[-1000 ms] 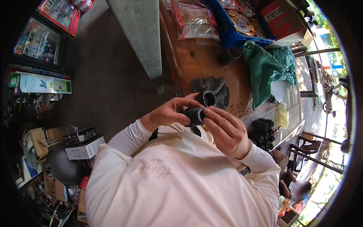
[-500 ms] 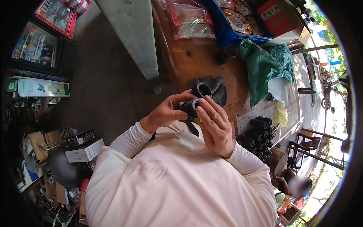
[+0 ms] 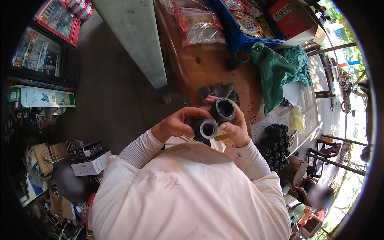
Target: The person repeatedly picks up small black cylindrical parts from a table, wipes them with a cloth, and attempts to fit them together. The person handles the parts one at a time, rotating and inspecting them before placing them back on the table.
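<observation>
My left hand [image 3: 180, 122] is closed around a short black cylinder with a grey ring at its open end [image 3: 207, 129]. My right hand [image 3: 240, 125] grips a wider black hollow tube [image 3: 223, 110], its round opening facing up toward me. The two black parts are side by side, close together or touching, in front of my chest. Just beyond them, a dark grey cloth [image 3: 218, 92] lies crumpled on the brown table [image 3: 208, 72]. To the right of my right hand, several similar black cylinders [image 3: 275, 145] stand grouped on the table.
A green plastic bag [image 3: 280, 68] rests on the table's right side, near a pale yellow crumpled bag [image 3: 297, 120]. Farther back are a blue crate [image 3: 236, 38] of packets and a dark round object [image 3: 237, 61]. A person [image 3: 310, 190] is at the right.
My right hand has turned from lying flat against the parts to gripping the wider tube. Both parts have moved nearer to me, and their open ends now face up toward me.
</observation>
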The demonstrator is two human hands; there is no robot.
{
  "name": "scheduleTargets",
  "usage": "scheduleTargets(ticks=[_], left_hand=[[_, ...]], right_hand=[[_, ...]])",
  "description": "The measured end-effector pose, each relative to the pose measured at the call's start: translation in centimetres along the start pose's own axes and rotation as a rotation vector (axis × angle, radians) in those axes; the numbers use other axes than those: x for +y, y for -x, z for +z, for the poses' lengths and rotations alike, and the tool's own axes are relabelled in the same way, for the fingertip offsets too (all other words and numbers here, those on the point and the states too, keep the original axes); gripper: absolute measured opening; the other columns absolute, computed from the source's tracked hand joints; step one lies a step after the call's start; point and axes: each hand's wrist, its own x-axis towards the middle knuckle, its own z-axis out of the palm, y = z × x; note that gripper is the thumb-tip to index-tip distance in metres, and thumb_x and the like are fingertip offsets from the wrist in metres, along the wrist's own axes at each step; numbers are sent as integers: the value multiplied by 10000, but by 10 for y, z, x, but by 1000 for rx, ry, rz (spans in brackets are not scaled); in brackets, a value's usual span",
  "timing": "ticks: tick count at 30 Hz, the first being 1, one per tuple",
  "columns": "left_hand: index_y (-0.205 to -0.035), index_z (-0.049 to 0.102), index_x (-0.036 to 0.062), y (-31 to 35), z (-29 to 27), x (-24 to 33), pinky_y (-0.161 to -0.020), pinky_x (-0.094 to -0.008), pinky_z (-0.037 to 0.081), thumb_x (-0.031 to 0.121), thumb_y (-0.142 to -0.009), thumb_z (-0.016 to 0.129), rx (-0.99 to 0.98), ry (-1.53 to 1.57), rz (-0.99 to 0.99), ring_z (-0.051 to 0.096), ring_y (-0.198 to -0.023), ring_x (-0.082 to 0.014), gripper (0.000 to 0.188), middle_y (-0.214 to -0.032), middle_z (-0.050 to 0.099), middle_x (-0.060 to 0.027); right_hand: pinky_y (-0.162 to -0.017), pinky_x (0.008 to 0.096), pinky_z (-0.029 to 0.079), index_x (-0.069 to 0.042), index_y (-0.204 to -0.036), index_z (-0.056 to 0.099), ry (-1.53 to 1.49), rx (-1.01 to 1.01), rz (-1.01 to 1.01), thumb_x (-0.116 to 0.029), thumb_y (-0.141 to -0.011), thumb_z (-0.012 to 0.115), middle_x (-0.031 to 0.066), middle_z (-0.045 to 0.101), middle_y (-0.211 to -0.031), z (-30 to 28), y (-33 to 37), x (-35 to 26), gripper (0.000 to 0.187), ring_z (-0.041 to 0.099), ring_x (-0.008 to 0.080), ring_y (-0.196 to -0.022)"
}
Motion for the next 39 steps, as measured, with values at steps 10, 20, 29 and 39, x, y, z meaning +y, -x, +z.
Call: scheduleTargets(ticks=[10, 20, 29, 39], left_hand=[[-1272, 557, -22, 5, -3, 2, -1019, -353, 458, 135, -754, 780, 222, -155, 84, 588, -1176, -239, 586, -1242, 621, -160], [-1289, 567, 8, 4, 16, 18, -986, -294, 452, 7, -804, 714, 263, -425, 39, 593, -1087, -151, 507, -1164, 636, -78], [-1248, 594, -14, -2, 34, 18, -844, -310, 494, 61, -787, 720, 341, -951, 82, 636, -951, -214, 483, -1080, 663, -148], [-1235, 603, -15, -2, 34, 14, -854, -306, 494, -7, -758, 697, 376, -1219, 188, 630, -982, -216, 486, -1088, 652, -138]], right_hand=[[-997, 389, 439, -45, -1219, 586, 829, 65, -180, 2, -684, 761, 86, 651, -1191, -14, 6, -30, 565, 572, 286, -1126], [-970, 438, 436, -69, -1192, 618, 1327, -39, -255, -35, -622, 769, 92, 657, -1155, -9, 6, -58, 591, 583, 324, -1088], [-885, 406, 484, -56, -1235, 552, 1661, -264, -282, -137, -707, 752, 86, 626, -1090, 13, 1, -84, 570, 638, 273, -947], [-756, 408, 502, -32, -1277, 512, 1532, -355, -105, -143, -759, 743, 145, 600, -1050, 10, -6, -83, 578, 624, 336, -877]])
